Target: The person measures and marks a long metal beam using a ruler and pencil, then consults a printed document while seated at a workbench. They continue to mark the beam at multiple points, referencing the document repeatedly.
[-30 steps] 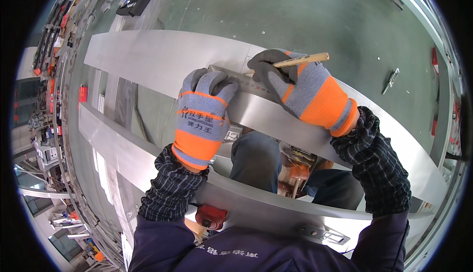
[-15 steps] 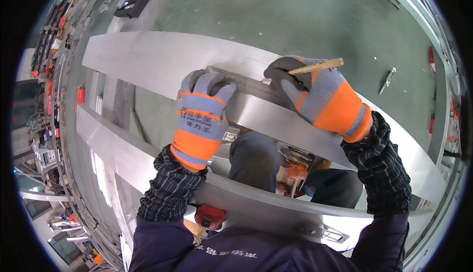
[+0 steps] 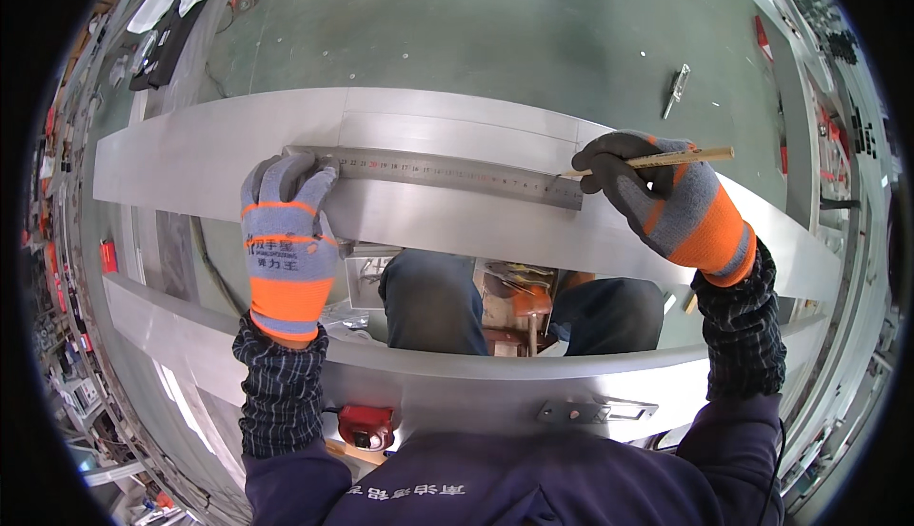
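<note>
At far left, shows the bare stretch of a long metal panel [image 3: 190, 150], laid crosswise beyond the knees [image 3: 433, 302]. Next along, shows the left hand [image 3: 288, 207], gloved, with fingers bent over the left end of a steel ruler [image 3: 457, 175]; cannot tell from this angle whether clamped around that end or only pressing it flat. Nearby, past the fingertips, bears a faint crosswise line [image 3: 345, 112] on the panel. Closer to the torso, includes a boxy red tool [image 3: 366, 426], untouched. Moving right, runs along the ruler, flat and lengthwise on the panel, to its free right end. There, brings in the tip of a pencil [image 3: 700, 156], just beside the far edge; cannot tell whether touching metal. Farther right, shows the right hand [image 3: 657, 193], gloved, closed firmly around the pencil.

Judging by this pose, seems to be at the measuring and marking step, steadying with the left, writing with the right. Probably calls next for pinning the ruler firmly, setting the pencil tip exactly against the chosen graduation, and marking lightly without nudging the ruler.
</note>
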Motion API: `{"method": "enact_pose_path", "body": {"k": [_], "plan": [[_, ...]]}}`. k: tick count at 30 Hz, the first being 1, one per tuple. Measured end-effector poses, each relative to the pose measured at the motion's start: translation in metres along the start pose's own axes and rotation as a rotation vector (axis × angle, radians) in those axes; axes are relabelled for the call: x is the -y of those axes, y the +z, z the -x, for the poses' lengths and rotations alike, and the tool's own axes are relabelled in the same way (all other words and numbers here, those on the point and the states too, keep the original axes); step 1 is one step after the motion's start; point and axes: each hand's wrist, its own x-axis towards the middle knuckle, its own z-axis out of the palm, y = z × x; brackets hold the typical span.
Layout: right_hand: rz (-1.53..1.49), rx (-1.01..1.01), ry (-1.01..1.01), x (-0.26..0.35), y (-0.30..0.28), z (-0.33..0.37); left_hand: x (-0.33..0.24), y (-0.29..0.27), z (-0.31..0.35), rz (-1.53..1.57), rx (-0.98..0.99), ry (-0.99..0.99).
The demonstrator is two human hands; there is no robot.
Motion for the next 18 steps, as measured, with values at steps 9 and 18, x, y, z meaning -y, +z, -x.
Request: {"method": "enact_pose_path", "body": {"k": [9, 18], "plan": [[0.110, -0.067, -0.008, -0.003, -0.003, 0.011, -0.003, -0.001, -0.001, -0.016, 0.007, -0.010], [0.024, -0.372, -0.230, -0.012, -0.032, 0.017, -0.008, -0.001, 0.002, -0.007, -0.067, -0.125]]}}
